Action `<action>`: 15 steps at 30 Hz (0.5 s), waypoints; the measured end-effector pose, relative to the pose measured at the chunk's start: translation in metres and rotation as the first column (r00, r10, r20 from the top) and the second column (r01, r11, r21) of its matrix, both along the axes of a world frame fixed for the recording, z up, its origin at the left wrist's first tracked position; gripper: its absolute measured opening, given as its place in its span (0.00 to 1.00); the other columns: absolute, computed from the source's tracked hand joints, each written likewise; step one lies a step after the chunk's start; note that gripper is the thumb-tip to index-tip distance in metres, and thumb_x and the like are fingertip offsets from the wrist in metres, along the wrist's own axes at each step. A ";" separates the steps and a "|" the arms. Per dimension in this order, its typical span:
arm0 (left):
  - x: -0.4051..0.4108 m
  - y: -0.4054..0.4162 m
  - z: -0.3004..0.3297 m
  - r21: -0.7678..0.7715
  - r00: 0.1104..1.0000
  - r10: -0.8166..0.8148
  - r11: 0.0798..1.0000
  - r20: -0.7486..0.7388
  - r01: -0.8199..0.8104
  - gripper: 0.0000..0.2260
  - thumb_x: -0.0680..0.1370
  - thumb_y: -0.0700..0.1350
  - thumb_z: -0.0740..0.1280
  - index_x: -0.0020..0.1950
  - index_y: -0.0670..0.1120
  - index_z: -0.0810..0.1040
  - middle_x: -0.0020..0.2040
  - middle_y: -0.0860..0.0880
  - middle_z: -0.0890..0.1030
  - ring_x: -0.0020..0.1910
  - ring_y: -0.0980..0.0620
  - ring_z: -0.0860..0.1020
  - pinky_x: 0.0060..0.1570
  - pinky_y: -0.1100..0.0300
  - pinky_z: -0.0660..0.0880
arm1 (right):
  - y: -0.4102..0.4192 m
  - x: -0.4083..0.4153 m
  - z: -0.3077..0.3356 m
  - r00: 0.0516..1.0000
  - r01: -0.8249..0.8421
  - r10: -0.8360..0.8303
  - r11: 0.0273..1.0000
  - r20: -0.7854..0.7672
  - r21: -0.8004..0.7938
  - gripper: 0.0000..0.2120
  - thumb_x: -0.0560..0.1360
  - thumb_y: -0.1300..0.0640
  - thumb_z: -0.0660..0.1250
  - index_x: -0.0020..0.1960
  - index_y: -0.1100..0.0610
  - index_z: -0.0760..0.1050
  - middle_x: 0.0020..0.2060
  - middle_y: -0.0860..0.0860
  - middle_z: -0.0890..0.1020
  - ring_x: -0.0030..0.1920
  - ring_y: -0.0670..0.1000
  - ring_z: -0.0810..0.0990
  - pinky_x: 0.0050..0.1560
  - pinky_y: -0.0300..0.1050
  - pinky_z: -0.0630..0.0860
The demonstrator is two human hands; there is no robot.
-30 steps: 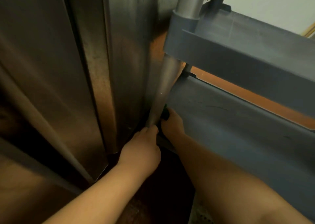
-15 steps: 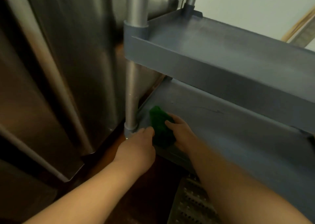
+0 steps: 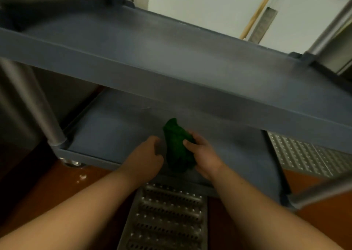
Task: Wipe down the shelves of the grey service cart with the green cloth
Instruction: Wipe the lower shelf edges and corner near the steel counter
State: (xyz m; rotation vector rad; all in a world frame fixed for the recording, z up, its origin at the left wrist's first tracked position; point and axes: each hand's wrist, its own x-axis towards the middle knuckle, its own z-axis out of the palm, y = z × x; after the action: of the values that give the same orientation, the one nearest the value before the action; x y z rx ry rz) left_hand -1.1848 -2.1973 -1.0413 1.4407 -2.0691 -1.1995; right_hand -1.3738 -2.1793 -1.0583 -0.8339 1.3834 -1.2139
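The grey service cart fills the view, with an upper shelf [image 3: 171,59] and a lower shelf [image 3: 106,128] beneath it. A bunched green cloth [image 3: 178,147] lies on the lower shelf near its front edge. My right hand [image 3: 204,155] grips the cloth from the right, thumb over its top. Just left of the cloth, my left hand [image 3: 147,157] hovers over the shelf's front edge with its fingers curled and nothing in it.
A metal post [image 3: 40,114] holds the cart's front left corner, with a caster [image 3: 73,162] below. Perforated metal floor grates lie in front [image 3: 165,217] and at right [image 3: 304,154] on the brown floor. A wooden handle [image 3: 257,11] leans on the white wall behind.
Both hands and the cloth have moved right along the lower shelf, away from the left corner post. The view has swung right, off the steel cabinet.
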 end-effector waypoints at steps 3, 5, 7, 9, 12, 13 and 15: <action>-0.026 0.008 -0.007 0.081 0.996 -0.028 0.996 -0.085 0.035 0.23 0.79 0.42 0.62 0.74 0.46 0.64 0.68 0.48 0.72 0.66 0.50 0.72 0.62 0.62 0.65 | 0.021 -0.016 0.001 0.998 0.060 -0.059 0.998 0.039 -0.012 0.12 0.81 0.67 0.59 0.63 0.61 0.74 0.58 0.63 0.81 0.60 0.63 0.80 0.60 0.57 0.78; -0.039 0.014 -0.010 0.236 0.974 -0.009 0.970 -0.226 0.063 0.20 0.78 0.53 0.64 0.68 0.47 0.72 0.64 0.50 0.78 0.62 0.51 0.76 0.64 0.57 0.68 | 0.034 -0.015 -0.004 0.992 0.111 -0.109 0.994 0.058 -0.023 0.12 0.81 0.67 0.60 0.61 0.59 0.76 0.58 0.62 0.82 0.59 0.64 0.80 0.61 0.61 0.77; -0.050 0.017 -0.012 0.464 0.885 0.118 0.878 -0.450 0.119 0.23 0.75 0.62 0.64 0.62 0.47 0.79 0.57 0.47 0.83 0.57 0.49 0.81 0.62 0.50 0.73 | 0.044 -0.010 -0.009 0.988 0.137 -0.133 0.989 0.078 -0.050 0.13 0.80 0.68 0.61 0.60 0.56 0.77 0.57 0.60 0.82 0.59 0.62 0.81 0.61 0.61 0.77; -0.056 0.019 -0.011 0.524 0.827 0.184 0.838 -0.532 0.151 0.18 0.78 0.58 0.65 0.60 0.46 0.80 0.54 0.46 0.84 0.54 0.47 0.82 0.57 0.50 0.76 | 0.048 -0.007 -0.015 0.988 0.121 -0.111 0.988 0.106 -0.092 0.17 0.78 0.68 0.61 0.63 0.55 0.76 0.59 0.58 0.82 0.60 0.59 0.81 0.61 0.58 0.77; -0.063 0.016 -0.017 0.491 0.827 0.233 0.869 -0.512 0.059 0.15 0.77 0.49 0.69 0.61 0.45 0.79 0.55 0.44 0.84 0.53 0.47 0.83 0.54 0.49 0.79 | 0.049 -0.011 -0.017 0.983 0.103 -0.081 0.986 0.166 -0.128 0.23 0.72 0.67 0.60 0.67 0.59 0.74 0.61 0.59 0.81 0.61 0.59 0.80 0.61 0.55 0.78; -0.064 0.015 -0.020 0.504 0.813 0.287 0.863 -0.506 0.009 0.15 0.77 0.47 0.70 0.62 0.44 0.78 0.55 0.43 0.83 0.52 0.47 0.83 0.53 0.50 0.80 | 0.048 -0.015 -0.017 0.985 0.098 -0.077 0.986 0.156 -0.131 0.23 0.73 0.69 0.59 0.67 0.59 0.74 0.61 0.59 0.81 0.61 0.59 0.80 0.60 0.53 0.78; -0.066 0.013 -0.024 0.543 0.774 0.395 0.836 -0.494 -0.081 0.15 0.76 0.44 0.71 0.61 0.43 0.77 0.55 0.43 0.83 0.51 0.46 0.83 0.50 0.50 0.81 | 0.049 -0.020 -0.016 0.992 0.094 -0.082 0.987 0.091 -0.131 0.23 0.76 0.74 0.56 0.66 0.59 0.74 0.60 0.58 0.81 0.60 0.58 0.81 0.57 0.51 0.80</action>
State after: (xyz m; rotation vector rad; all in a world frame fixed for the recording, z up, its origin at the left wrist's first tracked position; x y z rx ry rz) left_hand -1.2506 -2.1845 -1.0654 1.2417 -1.1455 -1.8592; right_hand -1.3940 -2.1308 -1.0740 -0.8113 1.2909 -1.4085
